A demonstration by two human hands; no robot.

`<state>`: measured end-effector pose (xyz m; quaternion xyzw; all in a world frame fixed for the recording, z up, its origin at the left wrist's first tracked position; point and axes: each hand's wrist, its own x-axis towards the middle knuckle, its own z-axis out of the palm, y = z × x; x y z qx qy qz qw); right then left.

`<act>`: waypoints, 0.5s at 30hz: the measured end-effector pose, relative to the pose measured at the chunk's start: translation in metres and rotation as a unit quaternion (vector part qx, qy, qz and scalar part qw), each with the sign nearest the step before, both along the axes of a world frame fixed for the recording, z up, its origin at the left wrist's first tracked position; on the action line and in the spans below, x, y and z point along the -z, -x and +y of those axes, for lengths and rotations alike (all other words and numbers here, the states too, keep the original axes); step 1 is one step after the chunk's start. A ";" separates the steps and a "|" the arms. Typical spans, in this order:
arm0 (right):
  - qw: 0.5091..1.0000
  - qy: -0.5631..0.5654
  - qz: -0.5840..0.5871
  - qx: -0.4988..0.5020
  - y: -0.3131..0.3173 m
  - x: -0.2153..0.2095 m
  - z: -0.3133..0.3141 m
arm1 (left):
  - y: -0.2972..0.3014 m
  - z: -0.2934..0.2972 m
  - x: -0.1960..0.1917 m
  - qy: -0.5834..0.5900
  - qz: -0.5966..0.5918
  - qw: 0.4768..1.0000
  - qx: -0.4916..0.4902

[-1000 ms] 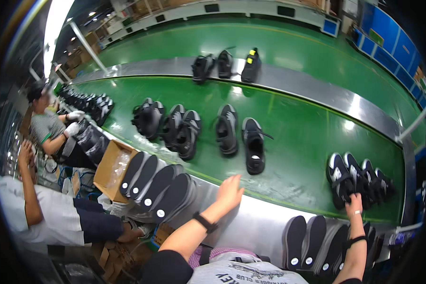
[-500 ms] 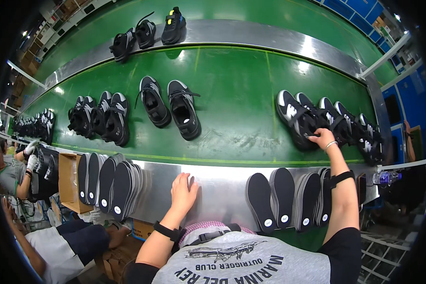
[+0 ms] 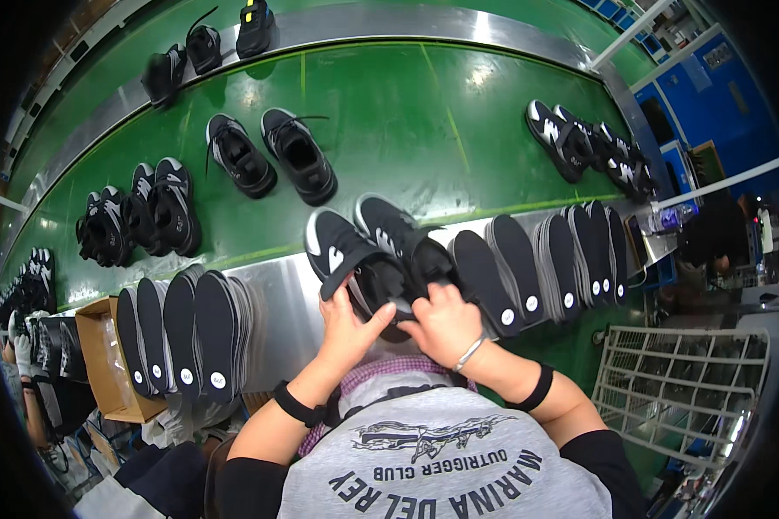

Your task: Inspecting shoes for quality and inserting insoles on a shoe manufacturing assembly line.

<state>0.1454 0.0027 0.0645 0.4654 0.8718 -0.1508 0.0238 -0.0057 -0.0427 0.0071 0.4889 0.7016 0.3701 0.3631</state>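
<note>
A pair of black sneakers with pale toes lies right in front of me, over the metal ledge [image 3: 290, 298], toes pointing away. My left hand [image 3: 350, 329] is closed on the heel end of the left sneaker [image 3: 333, 242], its thumb toward the opening. At the other sneaker [image 3: 385, 221], my right hand [image 3: 448, 324] grips the heel area with bent fingers. Both hands are close together, and they hide the heels. Stacks of black insoles [image 3: 480, 277] with round white labels stand just right of my right hand. More insole stacks [image 3: 221, 329] lean at the left.
Across the green belt [image 3: 389, 121] stand a pair of sneakers [image 3: 299, 156], a group at left [image 3: 164, 208] and another at right [image 3: 563, 138]. Several shoes [image 3: 254, 30] sit on the far metal rail. A cardboard box [image 3: 104, 355] is at left, a white wire rack [image 3: 675, 372] at right.
The right hand has brought a pair of sneakers from the right side of the belt to the ledge before me. My left hand has left the ledge and taken hold too. The view has shifted.
</note>
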 end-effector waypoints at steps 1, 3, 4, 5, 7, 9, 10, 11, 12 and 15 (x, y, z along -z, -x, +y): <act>0.998 0.055 -0.039 0.014 0.005 0.006 -0.013 | 0.005 -0.008 0.004 0.034 0.034 0.998 0.050; 0.998 0.053 -0.022 0.005 0.006 0.010 -0.034 | 0.008 -0.020 0.010 0.035 0.055 0.995 0.078; 1.000 0.010 0.013 -0.011 0.002 0.009 -0.040 | 0.008 -0.021 0.012 0.049 0.095 0.992 0.064; 0.999 -0.018 0.029 -0.023 -0.004 0.007 -0.044 | 0.006 -0.020 0.013 0.050 0.140 0.988 0.050; 0.992 -0.056 0.106 -0.028 -0.024 0.000 -0.040 | 0.000 -0.012 0.013 0.016 0.154 0.987 0.043; 0.989 -0.086 0.120 -0.016 -0.047 0.003 -0.013 | -0.004 0.000 0.011 -0.056 0.227 0.970 0.070; 0.992 -0.083 0.086 0.046 -0.057 0.009 0.003 | -0.007 0.005 0.010 -0.105 0.258 0.958 0.067; 0.989 -0.103 0.066 0.088 -0.067 0.018 0.019 | -0.006 0.010 0.009 -0.086 0.255 0.961 0.069; 0.987 -0.092 0.016 0.132 -0.076 0.027 0.031 | -0.006 0.014 0.009 -0.132 0.260 0.951 0.101; 0.976 -0.062 -0.086 0.189 -0.094 0.063 0.044 | -0.003 0.020 0.009 -0.200 0.266 0.936 0.117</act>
